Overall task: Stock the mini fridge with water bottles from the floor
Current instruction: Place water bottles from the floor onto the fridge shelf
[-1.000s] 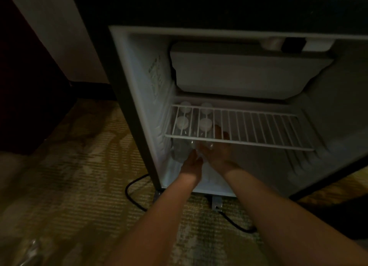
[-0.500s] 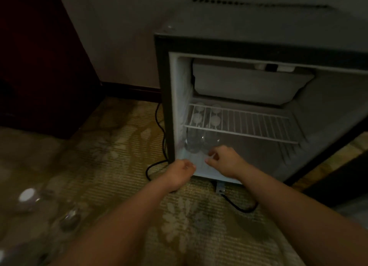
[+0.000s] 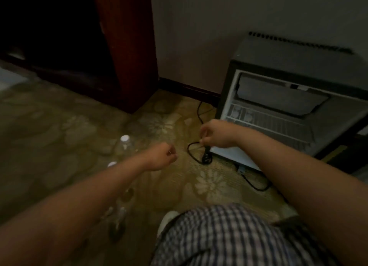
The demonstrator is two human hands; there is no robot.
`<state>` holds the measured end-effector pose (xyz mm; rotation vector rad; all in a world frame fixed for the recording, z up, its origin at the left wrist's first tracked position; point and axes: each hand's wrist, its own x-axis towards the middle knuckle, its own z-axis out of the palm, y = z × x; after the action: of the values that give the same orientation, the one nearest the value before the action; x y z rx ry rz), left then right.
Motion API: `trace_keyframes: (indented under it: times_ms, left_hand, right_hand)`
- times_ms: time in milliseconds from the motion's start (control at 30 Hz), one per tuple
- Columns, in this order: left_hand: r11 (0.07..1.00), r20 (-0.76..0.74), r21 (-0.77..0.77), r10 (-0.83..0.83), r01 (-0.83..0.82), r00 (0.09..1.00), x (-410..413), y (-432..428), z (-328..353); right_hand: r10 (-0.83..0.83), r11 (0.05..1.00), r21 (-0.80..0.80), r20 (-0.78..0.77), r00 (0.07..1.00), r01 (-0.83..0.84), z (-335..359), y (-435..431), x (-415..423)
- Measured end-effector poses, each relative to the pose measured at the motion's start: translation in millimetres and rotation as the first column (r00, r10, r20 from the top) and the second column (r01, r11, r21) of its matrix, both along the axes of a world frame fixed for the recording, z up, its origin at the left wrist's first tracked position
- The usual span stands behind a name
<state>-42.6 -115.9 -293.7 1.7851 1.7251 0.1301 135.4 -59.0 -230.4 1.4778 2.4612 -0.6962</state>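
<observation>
Both hands are empty, fingers loosely curled: left hand (image 3: pixel 162 156) nearest the clear plastic white-capped water bottles (image 3: pixel 125 144) on the patterned carpet (image 3: pixel 59 130); right hand (image 3: pixel 216 135) by the open grey mini fridge (image 3: pixel 278 114). Best grasp a bottle mid-body, avoiding the black cord (image 3: pixel 196 158).
</observation>
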Motion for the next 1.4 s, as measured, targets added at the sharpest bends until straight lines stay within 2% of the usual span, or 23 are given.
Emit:
trace_keyframes:
  times_ms: [267, 400, 567, 767, 967, 1167, 1400]
  left_hand:
    - [0.99, -0.114, -0.098, 0.087, -0.099, 0.99, -112, -101, 25]
    - [0.967, -0.044, -0.162, 0.192, -0.197, 0.98, -156, -139, 6]
    - [0.922, 0.036, -0.222, 0.334, -0.319, 0.942, -191, -170, -49]
    - [0.855, 0.216, -0.286, 0.497, -0.432, 0.841, -189, -187, -114]
    - [0.774, 0.384, -0.291, 0.633, -0.563, 0.672, -180, -189, -167]
    - [0.717, 0.531, -0.313, 0.676, -0.623, 0.512, -168, -183, -200]
    - [0.693, 0.573, -0.36, 0.693, -0.624, 0.439, -164, -184, -211]
  right_hand:
    - [0.155, 0.988, -0.028, -0.001, 0.988, -0.155, -1, -84, -117]
    - [0.223, 0.968, -0.103, -0.063, 0.973, -0.228, -21, -118, -176]
    - [0.249, 0.951, -0.169, -0.085, 0.965, -0.26, -79, -145, -226]
    - [0.182, 0.955, -0.224, -0.079, 0.98, -0.195, -137, -145, -242]
    - [0.116, 0.963, -0.231, -0.102, 0.988, -0.136, -176, -141, -245]
    - [0.097, 0.966, -0.233, -0.09, 0.991, -0.115, -204, -146, -264]
    - [0.085, 0.976, -0.194, -0.06, 0.995, -0.095, -210, -147, -269]
